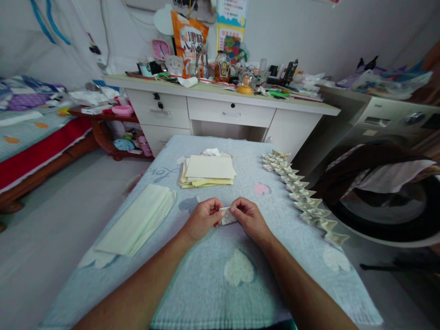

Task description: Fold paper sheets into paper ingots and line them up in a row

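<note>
The left hand (pixel 206 218) and right hand (pixel 253 219) pinched a small folded paper (pixel 228 219) at opposite sides—thumb and fingers together—at the middle of the cloth-covered table (pixel 202 293). Behind, an orange bag (pixel 189 40) bore large characters—味 legible; the wall poster's (pixel 232 13) lettering was too small to read.

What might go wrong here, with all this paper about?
The small piece of paper, pinched between the left hand and right hand, might tear or crease askew. The row of folded paper shapes stands near the right edge of the table, so a stray elbow could knock some off. The uneven paper stack might slide if bumped.
</note>
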The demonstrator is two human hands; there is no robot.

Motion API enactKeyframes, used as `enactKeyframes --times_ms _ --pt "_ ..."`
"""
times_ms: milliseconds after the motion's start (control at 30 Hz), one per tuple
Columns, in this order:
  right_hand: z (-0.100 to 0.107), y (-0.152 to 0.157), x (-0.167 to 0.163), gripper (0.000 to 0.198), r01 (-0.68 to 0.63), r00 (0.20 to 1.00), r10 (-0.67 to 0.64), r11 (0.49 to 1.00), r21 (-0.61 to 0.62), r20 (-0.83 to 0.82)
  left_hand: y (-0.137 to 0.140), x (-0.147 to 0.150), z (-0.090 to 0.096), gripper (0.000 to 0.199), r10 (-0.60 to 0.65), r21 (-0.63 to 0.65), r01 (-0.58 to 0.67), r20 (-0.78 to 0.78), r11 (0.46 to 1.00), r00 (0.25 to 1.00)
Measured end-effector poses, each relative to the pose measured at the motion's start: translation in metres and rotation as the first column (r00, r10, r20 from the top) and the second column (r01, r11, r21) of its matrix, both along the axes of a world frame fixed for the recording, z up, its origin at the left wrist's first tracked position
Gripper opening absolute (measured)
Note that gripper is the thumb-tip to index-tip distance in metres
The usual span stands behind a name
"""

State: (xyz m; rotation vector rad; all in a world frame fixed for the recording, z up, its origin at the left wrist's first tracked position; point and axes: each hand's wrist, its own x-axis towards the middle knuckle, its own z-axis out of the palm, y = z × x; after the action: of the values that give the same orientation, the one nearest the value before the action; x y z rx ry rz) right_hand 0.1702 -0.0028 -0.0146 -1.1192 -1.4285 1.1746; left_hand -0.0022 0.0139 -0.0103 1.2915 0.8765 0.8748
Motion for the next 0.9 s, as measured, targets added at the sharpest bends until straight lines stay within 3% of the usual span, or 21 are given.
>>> enactKeyframes --times_ms 333,467,600,900 --pt "0.0047 -0.0016 0.0032 0.028 -0.037 0.998 0.038 0.999 -0.008 0.047 -0.0014 0.0011 -0.0022 0.023 -0.014 -0.012 0.014 -0.035 1.0 0.999" --pt "0.0048 -0.004 -0.0013 0.028 -0.096 0.995 0.096 0.995 -0.018 -0.022 -0.0022 0.0011 0.0007 0.024 0.037 -0.038 -0.035 0.051 0.999 0.998" --pt "0.004 -0.0052 -0.0034 0.031 -0.101 0.994 0.101 0.995 0.003 0.039 -0.0025 0.0013 0.0038 0.025 0.088 -0.062 -0.081 0.115 0.995 0.99" --pt "0.0038 -0.0051 -0.0004 0.026 -0.128 0.989 0.128 0.992 -0.007 0.076 -0.0021 0.0007 0.0032 0.022 0.075 -0.045 -0.073 0.047 0.996 0.996"
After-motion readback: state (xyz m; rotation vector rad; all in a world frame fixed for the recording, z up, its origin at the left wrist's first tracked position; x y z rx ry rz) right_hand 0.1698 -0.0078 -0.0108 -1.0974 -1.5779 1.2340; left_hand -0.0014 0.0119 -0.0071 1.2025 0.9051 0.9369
